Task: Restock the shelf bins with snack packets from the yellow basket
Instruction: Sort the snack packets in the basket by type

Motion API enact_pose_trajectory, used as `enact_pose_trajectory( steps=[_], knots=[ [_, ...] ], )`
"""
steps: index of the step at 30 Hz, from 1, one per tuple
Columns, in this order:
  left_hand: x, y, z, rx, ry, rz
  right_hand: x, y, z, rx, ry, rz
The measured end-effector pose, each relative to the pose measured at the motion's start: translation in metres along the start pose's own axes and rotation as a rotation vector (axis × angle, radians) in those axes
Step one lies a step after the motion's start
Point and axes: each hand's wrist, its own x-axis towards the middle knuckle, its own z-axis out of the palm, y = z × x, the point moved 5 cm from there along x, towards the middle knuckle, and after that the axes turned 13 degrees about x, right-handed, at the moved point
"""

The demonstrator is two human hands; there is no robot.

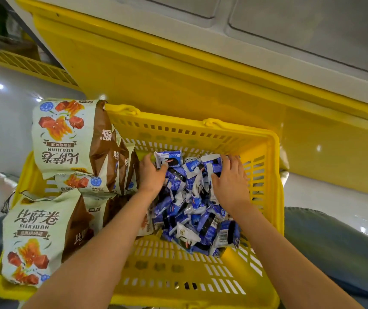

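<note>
A yellow slotted basket (203, 134) lies below me. Its right half holds a heap of several small blue-and-white snack packets (192, 206). Both of my hands are in that heap. My left hand (151, 175) presses against the heap's left side, fingers curled around packets at the far left. My right hand (229, 179) lies palm down on the heap's right side, fingers spread over the far packets. Several large cream-and-brown snack bags (64, 137) stand along the basket's left side.
A big yellow shelf bin (178, 74) rises just beyond the basket, with a white shelf edge (267, 30) above it. Glossy white floor (2, 130) lies at the left and right. My knees in blue trousers (334, 241) flank the basket.
</note>
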Motion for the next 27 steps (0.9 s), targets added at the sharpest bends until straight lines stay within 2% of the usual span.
enact_pose_trajectory(
  steps=[4,6,9,13,17,20,22,24,27],
  knots=[
    [0.024,-0.012,0.011,-0.143,-0.156,-0.145,0.010,0.007,0.000,0.016,-0.016,0.023],
    [0.027,-0.008,0.019,-0.186,-0.189,-0.132,0.010,0.006,0.000,0.040,-0.006,0.017],
    [0.017,0.009,0.032,-0.215,-0.097,0.015,0.006,0.003,0.000,0.039,0.008,-0.014],
    [0.003,0.020,0.040,0.094,0.050,0.261,0.001,0.002,0.002,0.022,-0.011,-0.055],
    [0.001,0.028,0.033,0.308,0.031,0.507,-0.001,0.004,0.006,-0.038,-0.044,-0.070],
    [-0.014,0.035,0.030,0.328,0.064,0.687,0.002,0.006,0.006,0.038,-0.050,-0.043],
    [-0.022,0.039,0.032,0.247,0.072,0.706,0.007,0.006,0.001,0.188,-0.032,0.005],
    [-0.025,0.042,0.039,0.180,0.009,0.656,0.011,0.006,-0.007,0.270,-0.010,0.022],
    [-0.022,0.045,0.048,0.281,-0.091,0.599,0.011,0.002,-0.013,0.143,-0.012,-0.056]
  ],
)
